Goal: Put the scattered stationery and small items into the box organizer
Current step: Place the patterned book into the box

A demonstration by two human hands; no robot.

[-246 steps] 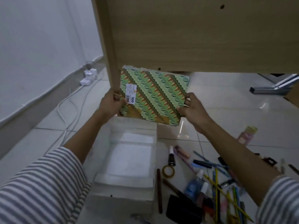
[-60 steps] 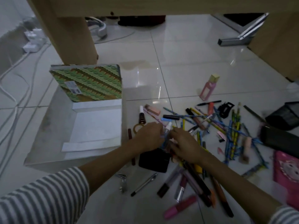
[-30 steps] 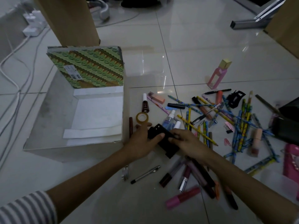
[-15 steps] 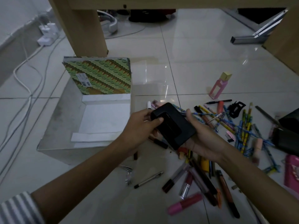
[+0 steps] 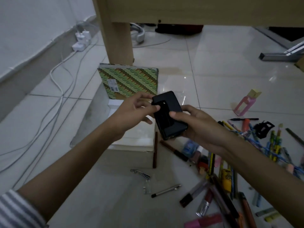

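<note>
A black hole punch (image 5: 168, 115) is held in the air over the right edge of the clear box organizer (image 5: 92, 122). My right hand (image 5: 195, 125) grips its lower end from beneath, thumb on top. My left hand (image 5: 133, 111) pinches its upper left corner with thumb and fingertips. A green patterned notebook (image 5: 130, 80) stands upright at the far end of the box. Pens, pencils and markers (image 5: 230, 163) lie scattered on the tiled floor to the right.
A wooden desk leg (image 5: 118, 35) stands just behind the box. White cables (image 5: 57, 89) and a power strip (image 5: 81, 41) run along the wall at left. A pink bottle (image 5: 246, 102), a black clip (image 5: 263, 129), nail clippers (image 5: 141, 173) and a silver pen (image 5: 166, 190) lie on the floor.
Both hands lifted the hole punch off the floor and carried it up and left toward the box. The left hand shifted to pinching its top corner.
</note>
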